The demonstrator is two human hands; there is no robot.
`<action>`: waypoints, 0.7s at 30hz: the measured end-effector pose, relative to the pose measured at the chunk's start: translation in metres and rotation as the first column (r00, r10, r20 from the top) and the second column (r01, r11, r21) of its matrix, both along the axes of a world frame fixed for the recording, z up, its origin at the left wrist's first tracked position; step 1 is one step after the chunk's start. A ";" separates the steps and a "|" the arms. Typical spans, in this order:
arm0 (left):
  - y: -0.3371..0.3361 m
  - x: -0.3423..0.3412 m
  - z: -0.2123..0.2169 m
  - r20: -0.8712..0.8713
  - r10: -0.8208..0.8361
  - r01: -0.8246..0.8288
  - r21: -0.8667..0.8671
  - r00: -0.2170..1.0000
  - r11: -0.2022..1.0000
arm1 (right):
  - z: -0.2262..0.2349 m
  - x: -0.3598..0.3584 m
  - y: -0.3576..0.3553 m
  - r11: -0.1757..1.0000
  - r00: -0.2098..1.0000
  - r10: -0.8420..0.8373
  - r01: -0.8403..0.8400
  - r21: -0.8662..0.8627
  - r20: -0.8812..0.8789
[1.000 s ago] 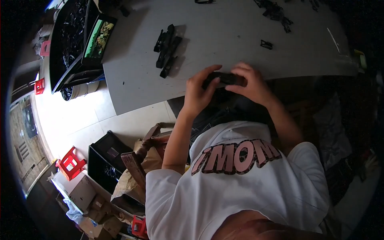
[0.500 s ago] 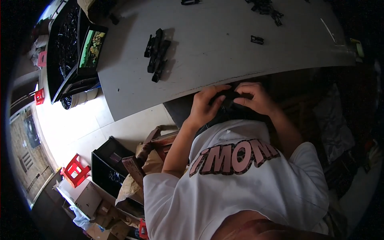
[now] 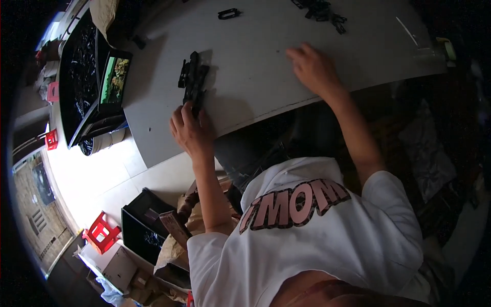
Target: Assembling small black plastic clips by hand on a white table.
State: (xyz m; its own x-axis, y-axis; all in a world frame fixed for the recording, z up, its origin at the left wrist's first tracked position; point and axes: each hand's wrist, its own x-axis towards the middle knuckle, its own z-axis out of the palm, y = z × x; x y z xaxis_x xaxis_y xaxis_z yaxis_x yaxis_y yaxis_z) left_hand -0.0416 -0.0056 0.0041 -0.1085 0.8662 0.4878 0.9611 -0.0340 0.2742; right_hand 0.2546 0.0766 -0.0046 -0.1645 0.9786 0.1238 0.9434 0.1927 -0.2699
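A row of black plastic parts (image 3: 192, 79) lies on the grey table (image 3: 255, 77), left of its middle. My left hand (image 3: 190, 132) is at the near end of that row, fingers curled on the nearest black part. My right hand (image 3: 313, 69) rests on the bare table top further right, fingers spread and holding nothing. Beyond it, at the far edge, lies a loose pile of black parts (image 3: 322, 10). A single small black part (image 3: 228, 14) lies apart at the far side.
A black tray (image 3: 76, 82) with a lit green screen (image 3: 115, 79) leaning on it stands left of the table. On the floor are red stools (image 3: 101, 233), a black crate (image 3: 146, 225) and cardboard boxes (image 3: 115, 266).
Both hands held one black part together by the table's near edge. Now my left hand has carried it left to the row, and my right hand has reached out onto the table.
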 end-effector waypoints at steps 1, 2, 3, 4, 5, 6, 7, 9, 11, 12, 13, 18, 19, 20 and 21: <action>-0.001 -0.002 -0.002 0.057 -0.016 0.019 -0.047 0.998 0.999 | 0.002 -0.005 0.000 0.985 0.983 0.169 -0.172 0.030 0.075; -0.001 -0.004 -0.002 0.115 -0.028 0.038 -0.092 0.993 0.995 | 0.004 -0.011 0.001 0.939 0.931 0.330 -0.341 0.047 0.154; 0.000 -0.004 -0.003 0.113 -0.023 0.033 -0.090 0.993 0.995 | 0.010 -0.012 0.002 0.937 0.930 0.335 -0.346 0.051 0.153; -0.001 -0.001 -0.003 0.216 -0.085 0.095 -0.038 0.973 0.995 | 0.028 -0.018 0.006 0.935 0.936 0.348 -0.343 -0.091 0.047; -0.002 0.003 -0.002 0.315 -0.152 0.153 0.022 0.937 0.988 | 0.038 -0.023 0.009 0.910 0.938 0.343 -0.346 -0.230 -0.056; -0.001 0.006 -0.001 0.311 -0.143 0.143 0.024 0.939 0.989 | 0.034 -0.029 0.018 0.906 0.934 0.353 -0.357 -0.226 -0.058; 0.002 0.011 0.001 0.403 -0.201 0.204 0.036 0.893 0.978 | 0.026 -0.033 0.033 0.923 0.923 0.385 -0.385 0.018 0.012; 0.004 0.020 0.006 0.560 -0.219 0.275 -0.016 0.799 0.961 | 0.020 -0.057 0.068 0.874 0.923 0.372 -0.384 0.297 0.098; 0.012 0.030 0.002 0.601 -0.260 0.326 -0.001 0.756 0.945 | -0.001 -0.078 0.122 0.868 0.932 0.345 -0.361 0.342 0.109; 0.017 0.038 0.004 0.615 -0.254 0.350 -0.038 0.746 0.936 | -0.032 -0.078 0.161 0.860 0.932 0.330 -0.362 0.359 0.150; 0.017 0.039 0.003 0.608 -0.243 0.334 -0.039 0.756 0.942 | -0.025 -0.097 0.169 0.846 0.923 0.338 -0.383 0.372 0.182; 0.013 0.034 -0.002 0.694 -0.183 0.350 -0.105 0.696 0.931 | -0.003 -0.108 0.144 0.968 0.924 0.249 -0.242 0.060 -0.289; 0.013 0.035 -0.002 0.711 -0.161 0.356 -0.133 0.685 0.925 | -0.006 -0.096 0.136 0.913 0.908 0.369 -0.314 0.261 -0.200; 0.016 0.036 -0.002 0.716 -0.166 0.360 -0.126 0.678 0.925 | -0.006 -0.081 0.128 0.918 0.879 0.349 -0.251 0.306 -0.324; 0.017 0.037 -0.001 0.696 -0.210 0.372 -0.088 0.687 0.924 | -0.007 -0.065 0.117 0.923 0.832 0.330 -0.185 0.338 -0.445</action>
